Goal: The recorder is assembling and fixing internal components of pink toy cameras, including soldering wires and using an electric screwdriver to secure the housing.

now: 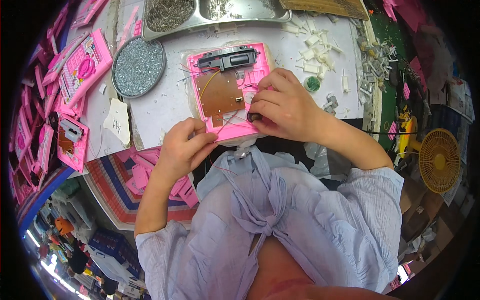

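Note:
In front of me lies an open pink plastic casing (231, 131) with a brown circuit board (220, 94), a black slotted module (232, 60) along its far edge, and thin loose wires (210, 84). My left hand (184, 149) has thumb and forefinger closed at the casing's near left corner; a thin red wire runs close by. At the casing's right side, my right hand (286, 106) bends over the inside, its fingers closed around a small round black part (254, 116). The fingers partly hide that part and the casing's right edge.
A round tray of small screws (138, 67) stands left of the casing, beyond a torn paper piece (116, 121). Metal trays (220, 10) sit at the back. White plastic parts (320, 50) lie right, pink casings (82, 70) pile left, and a yellow fan (440, 160) stands far right.

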Tool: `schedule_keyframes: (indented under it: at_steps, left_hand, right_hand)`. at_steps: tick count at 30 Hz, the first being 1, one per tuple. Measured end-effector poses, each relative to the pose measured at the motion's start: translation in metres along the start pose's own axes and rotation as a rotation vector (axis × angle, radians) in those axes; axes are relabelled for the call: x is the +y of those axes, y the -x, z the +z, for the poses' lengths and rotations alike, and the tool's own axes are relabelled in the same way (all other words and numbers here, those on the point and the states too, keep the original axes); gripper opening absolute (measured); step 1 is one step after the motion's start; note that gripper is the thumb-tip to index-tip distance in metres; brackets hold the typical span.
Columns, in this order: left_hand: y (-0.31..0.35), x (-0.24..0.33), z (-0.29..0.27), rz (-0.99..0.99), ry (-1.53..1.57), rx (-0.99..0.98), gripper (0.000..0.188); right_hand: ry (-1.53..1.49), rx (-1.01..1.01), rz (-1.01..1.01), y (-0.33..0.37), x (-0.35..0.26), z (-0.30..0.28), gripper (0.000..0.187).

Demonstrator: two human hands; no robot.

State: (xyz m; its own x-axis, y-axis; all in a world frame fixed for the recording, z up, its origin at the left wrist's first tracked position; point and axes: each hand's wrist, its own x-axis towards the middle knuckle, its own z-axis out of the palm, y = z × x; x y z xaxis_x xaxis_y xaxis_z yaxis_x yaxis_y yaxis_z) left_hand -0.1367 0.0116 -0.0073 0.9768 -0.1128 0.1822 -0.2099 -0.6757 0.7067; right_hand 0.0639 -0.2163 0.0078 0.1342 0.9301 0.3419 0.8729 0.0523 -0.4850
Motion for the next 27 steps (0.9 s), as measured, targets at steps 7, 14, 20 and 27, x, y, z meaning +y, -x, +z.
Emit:
schedule_keyframes:
  at_steps: [7,14,20,27]
  left_hand:
    - [-0.002,0.004,0.002,-0.032,-0.027,0.015,0.025]
    - [-0.011,0.018,-0.011,-0.103,-0.054,-0.121,0.027]
    - [-0.099,0.013,-0.056,0.049,-0.042,-0.168,0.019]
    - [-0.241,-0.064,-0.061,0.051,-0.514,-0.075,0.014]
  right_hand:
    - [-0.024,0.075,-0.042,0.01,0.003,0.006,0.031]
    - [0.322,0.079,0.425,0.035,0.047,-0.064,0.017]
    - [0.552,-0.231,0.539,0.03,0.076,-0.069,0.014]
    - [0.429,-0.065,0.493,0.02,0.07,-0.079,0.014]
